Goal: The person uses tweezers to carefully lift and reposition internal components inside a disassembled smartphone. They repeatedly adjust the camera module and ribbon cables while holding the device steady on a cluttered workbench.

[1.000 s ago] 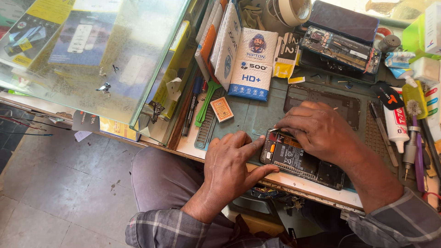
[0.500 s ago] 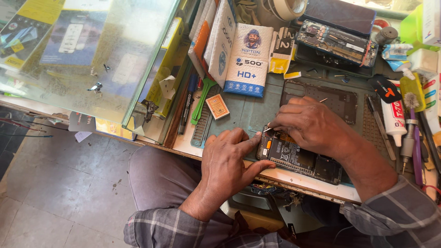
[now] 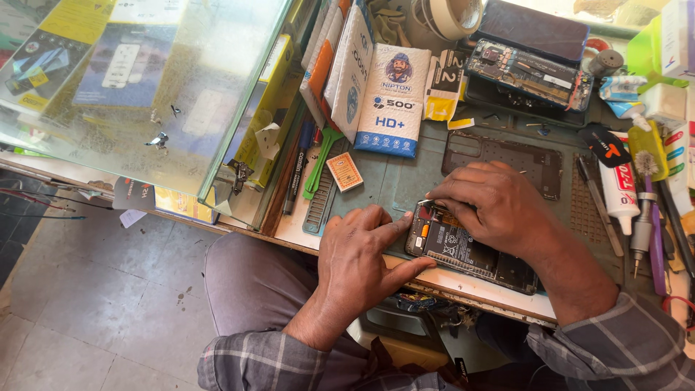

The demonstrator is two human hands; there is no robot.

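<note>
Lying near the front edge of the grey-green work mat (image 3: 405, 181) is an opened smartphone (image 3: 463, 250), back cover off, its battery and circuit boards showing. The left hand (image 3: 362, 264) rests flat beside the phone's left end, fingers spread and relaxed, with the index finger and thumb touching that end as if steadying it; it grips nothing. The right hand (image 3: 496, 206) is curled over the phone's upper edge, fingertips pressed together at the top left corner. A thin metal tool, possibly tweezers (image 3: 427, 202), seems pinched there, though the fingers hide most of it, so that is not certain.

Just behind the right hand lies a dark phone frame (image 3: 507, 156) with its inside facing up. Farther back sits a second opened phone (image 3: 528, 72), partly on top of a dark one with its screen up (image 3: 536, 29). To the left of these stands a white and blue packet (image 3: 391, 98), leaning among other flat packs. A small orange card (image 3: 345, 171), a green plastic pry tool (image 3: 320, 159) and a dark pen (image 3: 297, 174) lie at the mat's left side. A roll of tape (image 3: 449, 14) sits at the back. On the right are a white glue tube (image 3: 619, 192) and a small screwdriver (image 3: 641, 232). A glass display case (image 3: 137, 87) fills the left, above the tiled floor (image 3: 87, 318).
</note>
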